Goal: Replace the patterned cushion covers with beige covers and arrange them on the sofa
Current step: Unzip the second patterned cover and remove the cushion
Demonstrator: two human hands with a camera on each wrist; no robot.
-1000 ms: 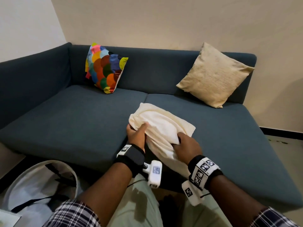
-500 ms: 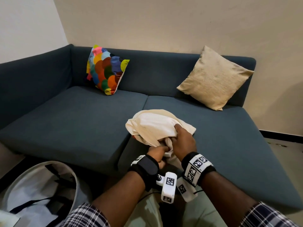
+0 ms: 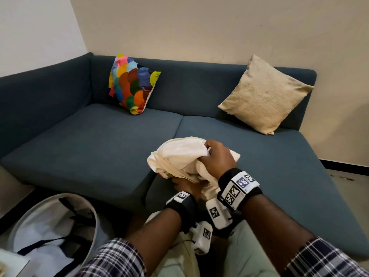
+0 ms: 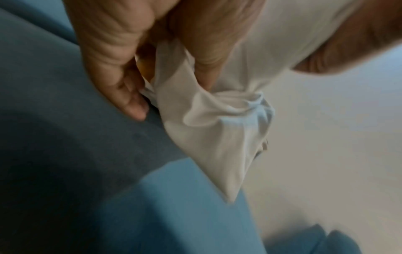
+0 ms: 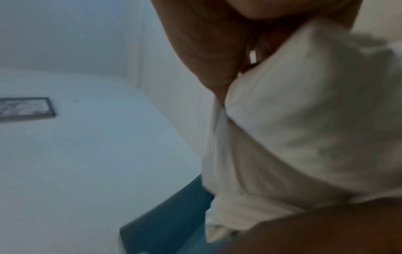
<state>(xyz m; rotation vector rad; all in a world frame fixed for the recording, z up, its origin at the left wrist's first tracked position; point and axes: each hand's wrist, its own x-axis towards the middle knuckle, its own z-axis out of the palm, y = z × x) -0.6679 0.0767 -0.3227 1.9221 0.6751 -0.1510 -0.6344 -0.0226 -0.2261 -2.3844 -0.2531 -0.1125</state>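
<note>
On sofa (image 3: 99,146) front edge, I clamp right hand (image 3: 216,158) over cream bundle (image 3: 179,154); left hand (image 3: 185,185) pinches its near hem below, bundle lying ahead of both grips.

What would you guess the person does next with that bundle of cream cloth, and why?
Probably tug the cream cover further over the cushion inside. The right hand grips the bundle from above, the left hand holds the bunched edge below, and a bit of coloured pattern peeks out at the near edge, so the cover seems not fully on.
</note>
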